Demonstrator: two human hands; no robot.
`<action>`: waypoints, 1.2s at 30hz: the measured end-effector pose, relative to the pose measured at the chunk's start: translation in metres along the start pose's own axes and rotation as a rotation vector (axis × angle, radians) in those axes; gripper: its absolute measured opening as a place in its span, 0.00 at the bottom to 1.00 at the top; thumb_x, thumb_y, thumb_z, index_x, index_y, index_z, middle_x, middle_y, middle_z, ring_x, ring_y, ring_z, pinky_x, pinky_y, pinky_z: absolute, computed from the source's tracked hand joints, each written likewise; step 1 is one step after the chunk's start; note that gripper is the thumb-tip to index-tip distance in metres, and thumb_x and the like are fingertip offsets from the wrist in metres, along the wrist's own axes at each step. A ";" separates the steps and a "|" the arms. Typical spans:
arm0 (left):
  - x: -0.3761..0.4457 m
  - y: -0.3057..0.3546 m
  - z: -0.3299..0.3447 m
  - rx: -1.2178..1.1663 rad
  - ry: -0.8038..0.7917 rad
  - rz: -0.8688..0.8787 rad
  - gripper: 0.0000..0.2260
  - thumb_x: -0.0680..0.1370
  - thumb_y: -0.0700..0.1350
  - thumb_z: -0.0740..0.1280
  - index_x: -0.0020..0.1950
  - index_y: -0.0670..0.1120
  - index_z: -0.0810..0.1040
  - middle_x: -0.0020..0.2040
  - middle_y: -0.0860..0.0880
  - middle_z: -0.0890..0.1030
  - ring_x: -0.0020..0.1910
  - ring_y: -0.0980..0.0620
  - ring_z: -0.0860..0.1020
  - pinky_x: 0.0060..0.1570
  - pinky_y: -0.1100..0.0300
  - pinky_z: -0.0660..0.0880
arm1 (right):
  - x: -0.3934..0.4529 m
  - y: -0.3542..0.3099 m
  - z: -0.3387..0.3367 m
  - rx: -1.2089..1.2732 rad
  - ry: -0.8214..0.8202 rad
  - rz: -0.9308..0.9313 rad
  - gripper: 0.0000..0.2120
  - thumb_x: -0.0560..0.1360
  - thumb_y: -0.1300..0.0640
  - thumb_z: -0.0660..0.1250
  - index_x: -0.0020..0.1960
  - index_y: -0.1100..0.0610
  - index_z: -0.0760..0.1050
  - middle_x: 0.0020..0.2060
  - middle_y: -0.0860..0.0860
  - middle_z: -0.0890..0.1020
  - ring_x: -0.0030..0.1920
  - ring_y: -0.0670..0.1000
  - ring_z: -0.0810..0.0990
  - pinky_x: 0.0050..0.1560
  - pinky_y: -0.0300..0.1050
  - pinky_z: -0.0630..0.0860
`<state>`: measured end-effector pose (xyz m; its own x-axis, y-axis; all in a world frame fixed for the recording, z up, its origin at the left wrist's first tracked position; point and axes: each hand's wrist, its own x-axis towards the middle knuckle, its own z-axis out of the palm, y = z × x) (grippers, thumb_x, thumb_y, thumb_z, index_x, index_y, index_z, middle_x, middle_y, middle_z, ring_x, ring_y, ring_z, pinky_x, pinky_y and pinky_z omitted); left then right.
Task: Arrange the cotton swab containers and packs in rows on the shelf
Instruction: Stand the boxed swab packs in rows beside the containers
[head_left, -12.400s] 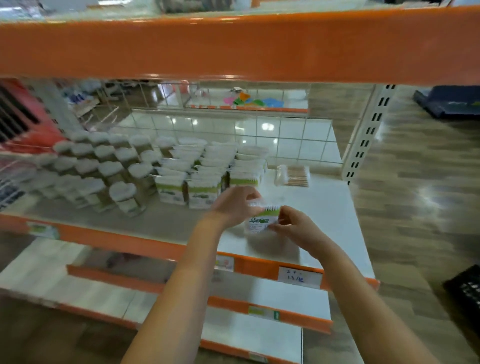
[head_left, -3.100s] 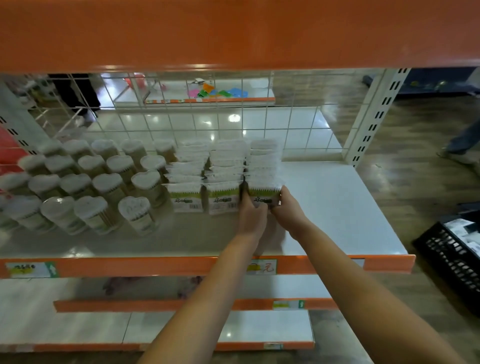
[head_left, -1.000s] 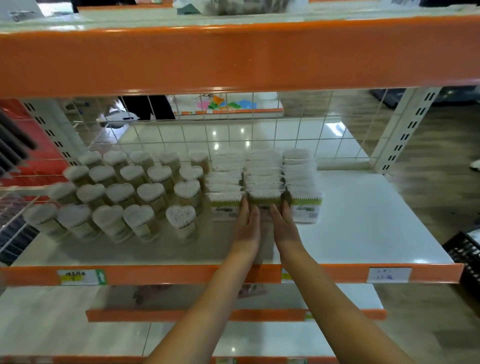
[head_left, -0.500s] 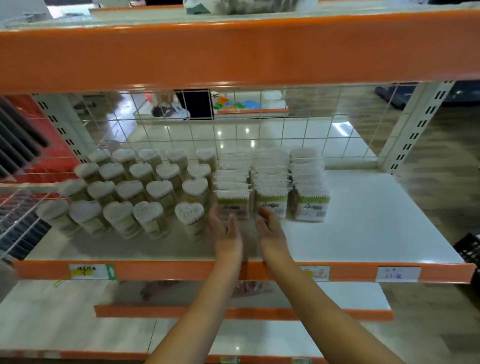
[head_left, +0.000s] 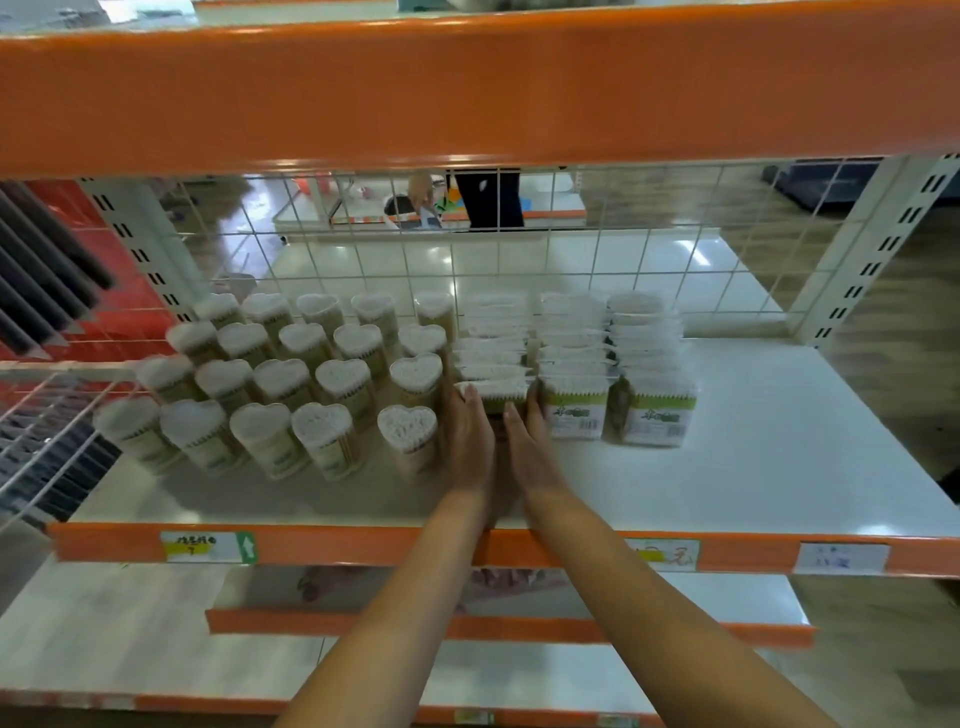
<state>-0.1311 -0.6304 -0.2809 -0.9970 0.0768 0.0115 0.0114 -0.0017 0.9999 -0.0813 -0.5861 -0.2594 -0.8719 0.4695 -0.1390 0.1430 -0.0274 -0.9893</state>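
A white shelf (head_left: 753, 457) with an orange front edge holds cotton swabs. At left stand rows of heart-shaped tubs (head_left: 291, 384). Next, the left hand (head_left: 470, 447) and right hand (head_left: 524, 447), fingers straight and flat, press either side of the front pack (head_left: 493, 389) of the first column of packs. Two more columns of green-labelled packs (head_left: 613, 374) stand to the right, just beside it.

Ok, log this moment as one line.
step: straightening pack rows | left hand: flat on front pack | right hand: flat on same pack | jars: beside, untouched
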 end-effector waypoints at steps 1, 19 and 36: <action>0.000 0.001 0.000 -0.014 -0.003 -0.001 0.19 0.84 0.49 0.50 0.73 0.44 0.64 0.71 0.48 0.68 0.69 0.54 0.66 0.70 0.59 0.59 | 0.000 0.000 0.001 0.003 0.001 -0.007 0.24 0.82 0.55 0.53 0.77 0.53 0.51 0.75 0.51 0.57 0.75 0.51 0.56 0.72 0.44 0.54; -0.013 0.005 -0.005 0.007 -0.069 -0.003 0.22 0.83 0.51 0.49 0.77 0.49 0.55 0.76 0.50 0.60 0.75 0.51 0.58 0.74 0.51 0.55 | -0.008 0.007 0.003 0.104 0.080 0.093 0.23 0.82 0.55 0.53 0.76 0.52 0.53 0.72 0.54 0.64 0.72 0.55 0.64 0.72 0.55 0.62; -0.078 0.010 -0.085 0.217 0.181 0.035 0.19 0.78 0.35 0.60 0.69 0.42 0.67 0.65 0.46 0.71 0.66 0.47 0.69 0.68 0.48 0.66 | -0.032 0.026 0.025 -0.288 -0.127 -0.040 0.31 0.74 0.56 0.68 0.73 0.52 0.59 0.69 0.52 0.67 0.69 0.53 0.66 0.68 0.55 0.67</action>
<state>-0.0596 -0.7209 -0.2722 -0.9930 -0.0988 0.0654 0.0430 0.2137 0.9760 -0.0617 -0.6242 -0.2814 -0.9286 0.3503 -0.1221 0.2180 0.2488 -0.9437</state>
